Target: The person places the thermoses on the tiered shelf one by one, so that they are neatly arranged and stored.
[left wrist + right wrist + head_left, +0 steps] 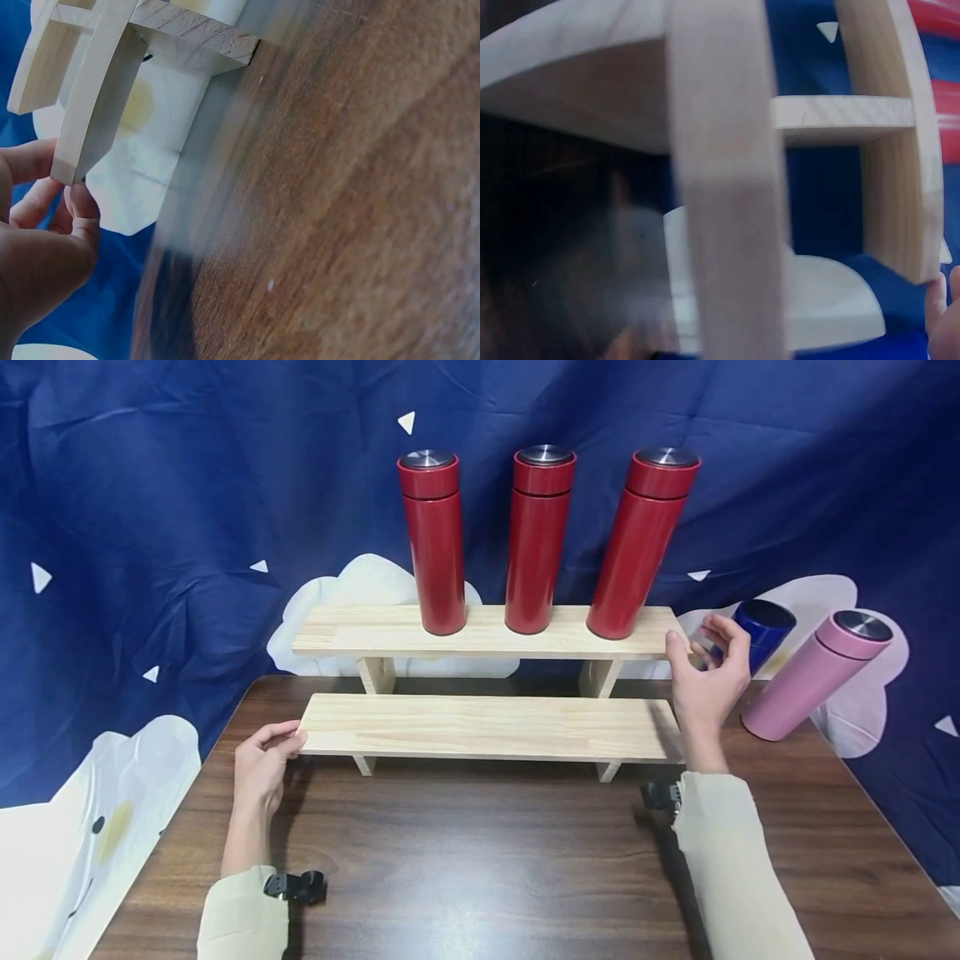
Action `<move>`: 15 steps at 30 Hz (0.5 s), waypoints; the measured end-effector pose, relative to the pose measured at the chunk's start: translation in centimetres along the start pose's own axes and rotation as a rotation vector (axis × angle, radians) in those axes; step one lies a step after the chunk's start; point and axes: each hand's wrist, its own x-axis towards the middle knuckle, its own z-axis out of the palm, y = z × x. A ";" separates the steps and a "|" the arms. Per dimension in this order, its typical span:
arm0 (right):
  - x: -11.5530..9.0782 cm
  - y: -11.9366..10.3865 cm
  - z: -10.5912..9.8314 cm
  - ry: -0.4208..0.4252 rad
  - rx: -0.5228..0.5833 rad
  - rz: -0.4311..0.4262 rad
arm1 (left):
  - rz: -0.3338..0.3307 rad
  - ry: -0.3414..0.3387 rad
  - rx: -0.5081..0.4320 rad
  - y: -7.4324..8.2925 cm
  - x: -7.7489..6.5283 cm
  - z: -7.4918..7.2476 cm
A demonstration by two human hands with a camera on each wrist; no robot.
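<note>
A two-tier pale wooden rack stands on the table, with an upper shelf [360, 631] and a lower shelf [480, 727]. At the lower shelf's left end, my left hand [262, 768] pinches the board's corner between thumb and fingers, as the left wrist view shows. Beside the upper shelf's right end is my right hand [708, 681], fingers bent and spread from the thumb; a fingertip [935, 296] meets the board's end. Three red thermos bottles stand in a row on top: left [437, 552], middle [537, 547] and right [641, 552].
Behind my right hand stands a dark blue bottle [761, 627], partly hidden. A pink thermos bottle [813, 681] is to its right on the brown wooden table [465, 852]. A blue cloth [187, 485] with white shapes hangs behind.
</note>
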 end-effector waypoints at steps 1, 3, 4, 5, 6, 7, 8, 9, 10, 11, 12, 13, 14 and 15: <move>0.0 0.1 -0.2 -0.002 -0.008 0.006 | 0.001 0.001 -0.007 0.0 0.0 0.0; -0.2 0.4 -0.5 0.000 -0.026 0.018 | 0.005 0.002 -0.011 0.0 0.0 0.0; -0.3 0.5 -0.7 0.003 -0.034 0.023 | 0.007 0.001 -0.012 0.0 0.0 0.0; -0.3 0.6 -0.9 0.005 -0.045 0.027 | 0.008 0.001 -0.010 0.0 0.0 0.0; -0.4 0.8 -1.1 0.008 -0.049 0.030 | 0.008 0.000 -0.008 0.0 0.0 0.0; -0.4 1.0 -1.3 0.012 -0.050 0.031 | 0.007 -0.001 -0.006 0.0 0.0 0.0; -0.4 1.2 -1.5 0.015 -0.051 0.031 | 0.006 -0.001 -0.005 0.0 0.0 0.0; -0.4 1.6 -1.7 0.018 -0.051 0.031 | 0.005 -0.001 -0.003 0.1 0.0 0.0; -0.3 2.0 -1.9 0.019 -0.050 0.032 | 0.004 0.000 0.001 0.1 0.0 0.0; -0.1 2.6 -2.2 0.021 -0.050 0.035 | 0.003 0.001 0.003 0.1 0.0 0.0; 0.0 3.3 -2.4 0.023 -0.048 0.040 | 0.002 0.001 0.003 0.1 0.0 0.0; 0.2 4.0 -2.7 0.026 -0.049 0.047 | 0.002 0.001 0.004 0.1 0.0 0.0; 0.3 4.6 -3.0 0.028 -0.051 0.054 | 0.002 0.001 0.007 0.0 0.0 0.0; 0.4 5.3 -3.3 0.031 -0.052 0.061 | 0.001 0.002 0.006 0.0 0.0 0.0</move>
